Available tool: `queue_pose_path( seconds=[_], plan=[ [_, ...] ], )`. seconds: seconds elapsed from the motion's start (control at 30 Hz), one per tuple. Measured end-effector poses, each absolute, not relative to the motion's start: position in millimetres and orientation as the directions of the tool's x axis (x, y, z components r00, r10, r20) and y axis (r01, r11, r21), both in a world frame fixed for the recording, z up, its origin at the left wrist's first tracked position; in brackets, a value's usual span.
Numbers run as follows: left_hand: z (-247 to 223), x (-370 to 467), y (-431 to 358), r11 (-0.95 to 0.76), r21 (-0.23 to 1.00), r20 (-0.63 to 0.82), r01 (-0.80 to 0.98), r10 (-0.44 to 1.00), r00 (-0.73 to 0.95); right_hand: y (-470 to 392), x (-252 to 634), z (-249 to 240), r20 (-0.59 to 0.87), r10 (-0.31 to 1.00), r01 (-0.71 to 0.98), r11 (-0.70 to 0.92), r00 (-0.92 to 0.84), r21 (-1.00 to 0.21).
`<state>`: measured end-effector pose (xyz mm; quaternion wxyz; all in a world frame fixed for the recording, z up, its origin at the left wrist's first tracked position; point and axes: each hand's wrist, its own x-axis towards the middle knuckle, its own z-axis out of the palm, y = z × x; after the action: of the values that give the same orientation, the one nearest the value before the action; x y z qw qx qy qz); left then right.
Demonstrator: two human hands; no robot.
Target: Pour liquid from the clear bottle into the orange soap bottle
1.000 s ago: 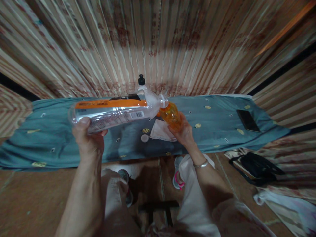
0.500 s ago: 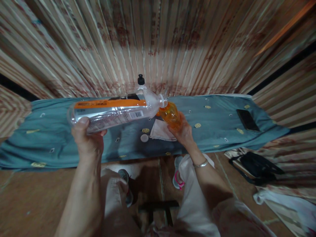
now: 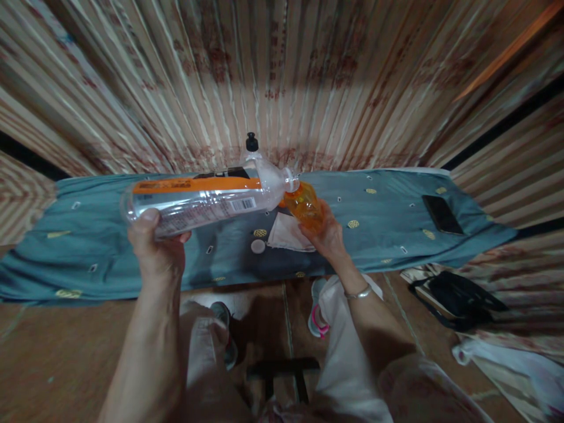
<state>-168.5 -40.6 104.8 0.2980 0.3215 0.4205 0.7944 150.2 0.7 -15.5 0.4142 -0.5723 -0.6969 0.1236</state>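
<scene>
My left hand (image 3: 156, 244) is wrapped round the base end of a large clear plastic bottle (image 3: 198, 202) with an orange label. The bottle is tipped almost level, its uncapped mouth pointing right. At that mouth, my right hand (image 3: 326, 232) grips a small orange translucent bottle (image 3: 304, 205), tilted with its top end up against the larger one. Whether liquid flows between them I cannot tell. Behind the large bottle stands another clear bottle with a black push-pull cap (image 3: 251, 143), mostly hidden. Below, a white round cap (image 3: 258, 246) and a folded pale cloth (image 3: 288, 233) lie on the table.
A green patterned cloth (image 3: 383, 235) covers the long narrow table. A black phone (image 3: 442, 214) lies at its right end. Pleated curtains (image 3: 273, 76) hang right behind. On the tiled floor at right sits a black bag (image 3: 465, 294); a dark stool part (image 3: 283, 367) shows between my legs.
</scene>
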Motion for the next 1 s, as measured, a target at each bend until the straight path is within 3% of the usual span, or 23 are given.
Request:
queue_pose_path(
  seconds=[0.3,1.0],
  plan=[
    [100.0,-171.2,-39.4,-0.481,0.865,0.311,-0.144,0.739,-0.597,1.3,148.9,-18.3,0.449,0.894,0.704,0.309,0.014,-0.639],
    [103.4,-167.5,-40.9,-0.473,0.859,0.253,-0.196,0.725,-0.64,-0.2,147.1,-9.8,0.434,0.901,0.686,0.306,0.016,-0.66]
  ],
)
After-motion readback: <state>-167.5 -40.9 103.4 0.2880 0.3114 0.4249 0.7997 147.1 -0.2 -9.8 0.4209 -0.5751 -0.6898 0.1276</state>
